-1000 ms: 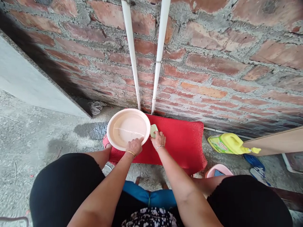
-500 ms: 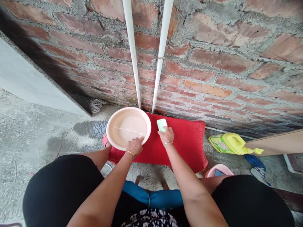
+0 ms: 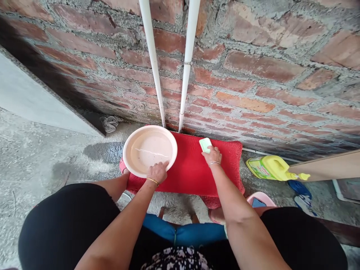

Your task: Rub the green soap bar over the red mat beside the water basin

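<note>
A pale pink basin (image 3: 129, 165) with a little water stands on the left part of a red mat (image 3: 185, 168). My left hand (image 3: 157, 171) is closed over the basin's near rim, its fingers just inside the edge. On the right, my right hand (image 3: 212, 154) grips a light green, rounded rectangular block (image 3: 205, 144) from its near end. I cannot make out its exact kind. The block lies on or just above the mat's upper right part; its underside is hidden.
A brick wall (image 3: 242, 67) with two white pipes (image 3: 185, 75) rises behind the mat. To the right are a yellow detergent jug (image 3: 272, 167), blue-and-white slippers (image 3: 300, 191) and a pink container (image 3: 263, 197) holding a phone (image 3: 258, 203). A grey slab (image 3: 42, 90) stands at left.
My right hand has moved right across the mat with the green block. My left hand stays on the basin's rim. The whole view has shifted slightly.
</note>
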`<state>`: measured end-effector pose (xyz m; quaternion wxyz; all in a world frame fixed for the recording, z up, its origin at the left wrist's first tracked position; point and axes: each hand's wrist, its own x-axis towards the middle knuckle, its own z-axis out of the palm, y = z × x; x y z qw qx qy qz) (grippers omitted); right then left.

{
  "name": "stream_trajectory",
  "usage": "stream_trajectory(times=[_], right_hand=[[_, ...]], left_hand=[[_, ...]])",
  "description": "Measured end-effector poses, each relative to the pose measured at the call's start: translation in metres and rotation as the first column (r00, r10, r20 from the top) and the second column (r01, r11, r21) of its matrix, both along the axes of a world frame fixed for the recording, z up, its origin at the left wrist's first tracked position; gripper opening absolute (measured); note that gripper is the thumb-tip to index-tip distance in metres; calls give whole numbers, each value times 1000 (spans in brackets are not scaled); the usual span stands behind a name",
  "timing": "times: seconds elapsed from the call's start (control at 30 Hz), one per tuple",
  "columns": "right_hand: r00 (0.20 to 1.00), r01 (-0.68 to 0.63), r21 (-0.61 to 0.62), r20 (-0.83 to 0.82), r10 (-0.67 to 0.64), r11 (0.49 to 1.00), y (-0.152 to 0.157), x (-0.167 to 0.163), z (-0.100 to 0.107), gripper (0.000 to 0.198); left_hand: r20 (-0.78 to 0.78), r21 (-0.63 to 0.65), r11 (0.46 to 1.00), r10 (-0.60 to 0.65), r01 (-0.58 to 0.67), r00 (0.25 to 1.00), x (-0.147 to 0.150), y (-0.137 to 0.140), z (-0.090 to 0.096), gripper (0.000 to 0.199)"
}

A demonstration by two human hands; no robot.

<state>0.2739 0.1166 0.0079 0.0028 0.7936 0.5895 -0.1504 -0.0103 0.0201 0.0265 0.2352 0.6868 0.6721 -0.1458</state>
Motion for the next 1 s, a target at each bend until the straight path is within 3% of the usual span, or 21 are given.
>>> stream_trajectory(times=[0.07,0.2,0.27,0.33,0.43,0.57,0.73,0.87,1.0], right_hand=[[985,173,2,-17,-173,985,-10,42,2,49],[871,489,-34,-39,-490,872,-36,106,11,53],[832,554,-26,-22,-554,832,-46,118,16,54],[824,566,-8,-36,-566,824,-50,111,17,54],[881,468,36,-100,-463,883,-44,67,13,53],[976,142,89,-176,-124,986,-24,-29,6,49],[966,-208,32,-149,211,978,1,-126,4,39],[939,-333,-5,-97,331,943,18,-132,2,35],[977,-209,-17,-43,208,978,23,-76,-2,44]], left_hand=[[3,0,1000,2,-2,1000,0,0,0,56],[2,10,1000,5,-5,1000,0,0,1,55],[2,9,1000,5,-5,1000,0,0,2,54],[-4,1,1000,4,-4,1000,1,0,4,53],[-9,-7,1000,7,-7,1000,1,0,5,53],[2,5,1000,15,-15,1000,1,-1,4,53],[32,14,1000,8,-9,999,0,-2,1,51],[36,11,1000,17,-17,999,0,-2,-2,50],[28,8,1000,18,-19,999,0,-2,-3,51]])
